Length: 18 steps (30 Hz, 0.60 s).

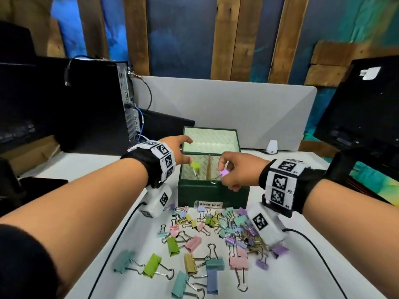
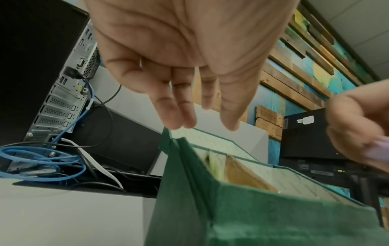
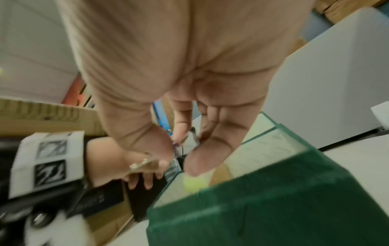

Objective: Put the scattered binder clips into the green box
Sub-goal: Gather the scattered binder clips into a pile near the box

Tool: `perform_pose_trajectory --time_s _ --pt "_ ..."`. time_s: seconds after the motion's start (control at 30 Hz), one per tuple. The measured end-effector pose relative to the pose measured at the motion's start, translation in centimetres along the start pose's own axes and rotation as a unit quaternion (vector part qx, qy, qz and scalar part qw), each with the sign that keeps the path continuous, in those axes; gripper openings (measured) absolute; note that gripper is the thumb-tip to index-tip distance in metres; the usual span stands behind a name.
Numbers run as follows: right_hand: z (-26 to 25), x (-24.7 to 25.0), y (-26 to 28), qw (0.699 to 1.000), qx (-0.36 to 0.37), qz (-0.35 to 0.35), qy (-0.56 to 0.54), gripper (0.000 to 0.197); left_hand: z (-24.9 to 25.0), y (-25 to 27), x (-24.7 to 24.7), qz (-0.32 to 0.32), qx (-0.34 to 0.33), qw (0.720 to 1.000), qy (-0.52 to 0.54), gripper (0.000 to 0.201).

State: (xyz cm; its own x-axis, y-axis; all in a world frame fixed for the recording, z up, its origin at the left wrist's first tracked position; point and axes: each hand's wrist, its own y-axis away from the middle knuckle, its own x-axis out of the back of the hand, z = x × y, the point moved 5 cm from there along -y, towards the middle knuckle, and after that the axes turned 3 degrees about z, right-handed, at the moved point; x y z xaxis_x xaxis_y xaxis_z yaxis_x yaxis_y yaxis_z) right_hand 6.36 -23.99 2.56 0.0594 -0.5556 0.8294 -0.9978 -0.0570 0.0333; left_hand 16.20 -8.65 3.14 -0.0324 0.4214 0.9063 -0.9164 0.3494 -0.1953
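The green box [image 1: 212, 194] stands open on the white table, its lid [image 1: 210, 139] leaning back and a cardboard divider [image 1: 209, 169] splitting the inside. My left hand [image 1: 186, 149] hovers over the left compartment with fingers [image 2: 179, 116] straight and nothing in them. Just below it a lime clip [image 1: 195, 165] sits or falls inside the box, blurred in the right wrist view as the lime clip [image 3: 192, 184]. My right hand [image 1: 223, 169] pinches a purple clip [image 1: 225, 172] over the box's right compartment. Several pastel binder clips [image 1: 207, 238] lie scattered in front of the box.
A black computer tower [image 1: 97, 100] with a blue cable [image 2: 63, 149] stands at the left, close to the box. A dark monitor [image 1: 367, 104] is at the right and a grey divider panel [image 1: 226, 108] behind. Black wrist cables [image 1: 114, 244] trail across the table.
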Motion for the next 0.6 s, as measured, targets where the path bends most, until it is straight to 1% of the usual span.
perform_pose_trajectory --time_s 0.03,0.07,0.13,0.17,0.2,0.27,0.33,0.4,0.47,0.53,0.6 --pt "0.0 0.7 -0.6 0.999 -0.009 0.030 -0.025 0.022 -0.3 0.1 0.1 0.006 -0.002 1.000 0.000 0.060" --pt "-0.2 1.2 -1.3 0.997 -0.014 0.060 -0.046 0.021 -0.4 0.5 0.4 0.010 -0.002 1.000 0.006 0.059" --pt "-0.6 1.5 -2.7 0.989 -0.011 0.113 -0.094 0.019 -0.8 2.0 1.5 0.005 0.000 1.000 0.009 0.049" --pt "-0.8 1.6 -3.5 0.984 -0.008 0.140 -0.113 0.020 -0.9 3.0 1.9 -0.014 -0.004 1.000 0.000 0.043" --pt "-1.2 1.3 -4.4 0.980 -0.005 0.161 -0.115 0.020 -1.0 4.2 2.2 -0.046 -0.013 0.999 -0.016 0.040" --pt "-1.8 0.9 -5.8 0.981 -0.005 0.183 -0.056 0.025 -1.0 6.7 2.3 -0.124 -0.035 0.990 -0.057 0.038" --pt "-2.2 0.5 -6.5 0.983 -0.007 0.183 0.017 0.036 -1.0 9.0 2.1 -0.179 -0.052 0.977 -0.105 0.039" --pt "-3.0 -0.2 -6.1 0.984 0.014 0.168 0.053 0.043 -1.4 10.9 1.7 -0.202 -0.064 0.967 -0.144 0.041" --pt "-4.3 -1.0 -4.3 0.986 0.070 0.132 0.080 0.035 -2.3 12.5 1.0 -0.228 -0.072 0.957 -0.167 0.043" --pt "-5.7 -2.5 -1.5 0.979 0.135 0.049 0.144 0.025 -2.9 14.1 0.0 -0.275 -0.078 0.942 -0.178 0.043" --pt "-6.2 -4.8 1.4 0.951 0.173 -0.072 0.245 0.025 -3.2 15.4 -0.8 -0.315 -0.091 0.926 -0.185 0.047"
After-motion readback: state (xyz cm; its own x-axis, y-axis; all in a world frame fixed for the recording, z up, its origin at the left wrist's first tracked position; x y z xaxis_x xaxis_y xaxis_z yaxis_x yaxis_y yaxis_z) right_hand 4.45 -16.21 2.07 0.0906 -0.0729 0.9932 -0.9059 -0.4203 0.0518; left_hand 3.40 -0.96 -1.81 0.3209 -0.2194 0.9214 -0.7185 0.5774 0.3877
